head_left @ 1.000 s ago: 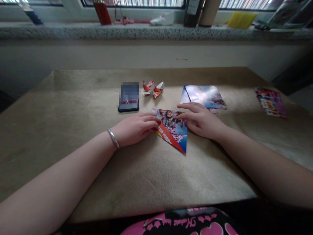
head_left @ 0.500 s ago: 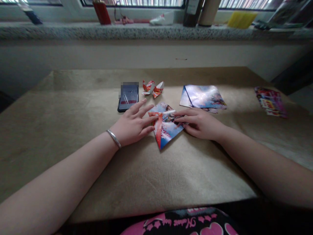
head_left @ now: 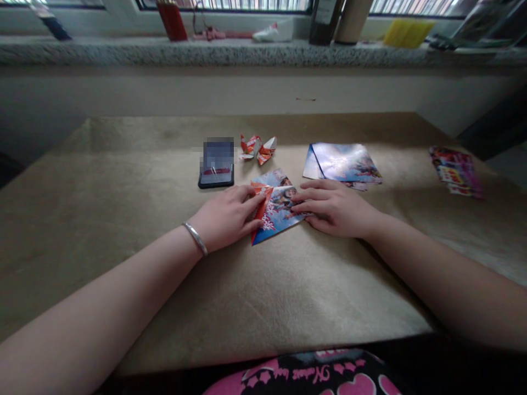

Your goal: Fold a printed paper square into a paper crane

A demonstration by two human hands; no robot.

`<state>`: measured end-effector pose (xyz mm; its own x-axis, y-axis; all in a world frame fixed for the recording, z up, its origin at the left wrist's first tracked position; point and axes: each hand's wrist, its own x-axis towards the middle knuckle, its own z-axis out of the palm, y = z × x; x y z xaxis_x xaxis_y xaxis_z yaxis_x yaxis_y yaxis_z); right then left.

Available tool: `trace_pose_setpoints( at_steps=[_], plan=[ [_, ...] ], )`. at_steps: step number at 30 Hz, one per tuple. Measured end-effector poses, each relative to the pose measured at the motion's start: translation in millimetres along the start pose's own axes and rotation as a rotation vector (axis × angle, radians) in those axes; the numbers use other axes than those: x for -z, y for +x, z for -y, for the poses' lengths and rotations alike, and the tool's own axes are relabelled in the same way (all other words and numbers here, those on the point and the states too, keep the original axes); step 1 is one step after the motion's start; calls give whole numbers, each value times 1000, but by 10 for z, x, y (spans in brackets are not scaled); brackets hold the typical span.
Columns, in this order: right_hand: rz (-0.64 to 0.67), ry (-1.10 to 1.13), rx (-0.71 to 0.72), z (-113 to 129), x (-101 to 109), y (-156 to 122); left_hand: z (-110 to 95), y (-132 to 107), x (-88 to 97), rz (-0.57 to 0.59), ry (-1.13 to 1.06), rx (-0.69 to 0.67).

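Note:
A partly folded sheet of glossy printed paper (head_left: 284, 208), blue with a picture on it and an orange-red flap at its left, lies on the table in front of me. My left hand (head_left: 230, 213), with a silver bangle at the wrist, rests on the left side of the sheet, fingers apart, fingertips and thumb on the orange flap. On the sheet's right side lies my right hand (head_left: 337, 208), its fingers spread and their tips touching the paper. Just beyond the sheet stands a folded orange-and-white paper piece (head_left: 258, 149).
A phone (head_left: 217, 164) lies left of the folded piece. Blue printed sheets (head_left: 343, 162) are stacked at the back right, with pink and red printed papers (head_left: 456, 171) farther right. Along the granite windowsill (head_left: 247, 54) stand a red container (head_left: 172, 21), dark and beige bottles, and a yellow object.
My left hand's fingers have drawn down and in over the orange flap. The sheet's near corner has shifted left, and more of its printed face shows. My right hand has hardly moved.

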<state>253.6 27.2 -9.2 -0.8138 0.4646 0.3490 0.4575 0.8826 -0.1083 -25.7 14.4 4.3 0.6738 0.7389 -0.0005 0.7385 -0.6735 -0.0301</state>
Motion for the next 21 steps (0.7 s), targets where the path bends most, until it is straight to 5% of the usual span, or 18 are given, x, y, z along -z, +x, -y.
trace_pose_setpoints(
  at_steps=[11, 21],
  plan=[
    [-67, -18, 108, 69, 35, 56, 14, 7, -45, 40, -110, -35],
    [-107, 26, 24, 125, 47, 54, 4, 51, -10, -130, -169, -99]
  ],
)
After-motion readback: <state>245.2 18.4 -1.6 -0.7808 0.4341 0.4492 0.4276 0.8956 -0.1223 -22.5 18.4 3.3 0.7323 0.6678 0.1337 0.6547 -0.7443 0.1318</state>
